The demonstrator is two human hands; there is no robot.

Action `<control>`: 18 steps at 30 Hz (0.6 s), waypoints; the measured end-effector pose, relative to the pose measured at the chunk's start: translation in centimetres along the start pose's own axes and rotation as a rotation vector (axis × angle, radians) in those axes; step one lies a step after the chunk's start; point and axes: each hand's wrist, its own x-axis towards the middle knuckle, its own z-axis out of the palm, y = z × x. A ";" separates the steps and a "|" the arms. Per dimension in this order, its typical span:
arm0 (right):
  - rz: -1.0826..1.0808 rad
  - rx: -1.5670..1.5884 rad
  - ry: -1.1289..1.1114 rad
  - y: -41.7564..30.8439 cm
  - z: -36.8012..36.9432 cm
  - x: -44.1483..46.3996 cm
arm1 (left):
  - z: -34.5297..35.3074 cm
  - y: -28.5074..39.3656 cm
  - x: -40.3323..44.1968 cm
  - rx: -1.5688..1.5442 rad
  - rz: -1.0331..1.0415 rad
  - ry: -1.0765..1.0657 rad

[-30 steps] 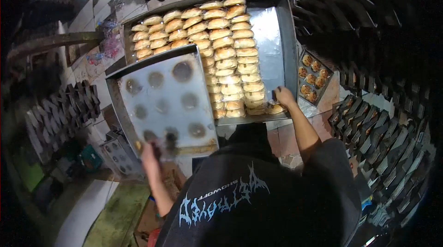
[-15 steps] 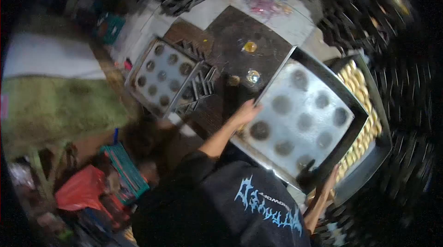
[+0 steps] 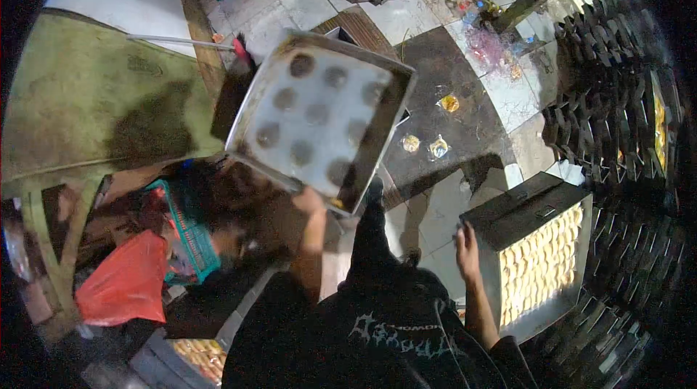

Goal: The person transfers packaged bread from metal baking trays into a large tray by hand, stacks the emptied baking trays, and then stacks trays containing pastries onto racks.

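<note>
My left hand [image 3: 311, 201] grips the near rim of a square metal baking tray [image 3: 316, 114] with dark round marks on its bottom. The tray is slightly blurred and tilted, over the spot where a stack of trays stood; it hides most of that stack. Nothing is in my right hand [image 3: 467, 244], its fingers stretched out beside a deep metal tray [image 3: 519, 204]. Rows of pale, shaped dough pieces [image 3: 541, 265] fill part of that tray. Whether my right fingers touch its wall I cannot tell.
Several small wrapped packets [image 3: 449, 103] lie on the dark floor board [image 3: 465, 62]. Stacked trays [image 3: 610, 127] line the right side. A green-covered table [image 3: 94, 106], a teal crate [image 3: 190, 233] and a red plastic bag [image 3: 127, 284] are on the left.
The empty tray has moved left, off the dough-filled tray, in my left hand. My right hand has let go of it. The view has turned too.
</note>
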 end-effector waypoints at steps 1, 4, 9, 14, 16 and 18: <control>0.059 -0.007 0.027 2.4 -0.2 -0.8 | 3.8 -4.0 1.9 -0.106 0.069 0.138; 0.165 -0.004 0.146 4.9 -1.5 -3.7 | 7.7 2.3 -0.6 0.093 -0.163 0.065; 0.441 0.291 0.467 9.6 -4.3 -8.5 | 9.9 -4.3 2.5 -0.546 -0.706 -0.279; 0.496 0.386 0.532 13.8 -0.8 -13.3 | 7.3 2.4 -2.7 -0.231 -0.579 -0.338; 0.620 0.459 0.463 20.3 2.6 -13.5 | 5.6 3.6 -2.7 0.086 -0.319 -0.417; 0.554 -0.092 0.105 28.0 6.7 -12.1 | 4.7 0.5 -1.4 0.027 -0.123 -0.558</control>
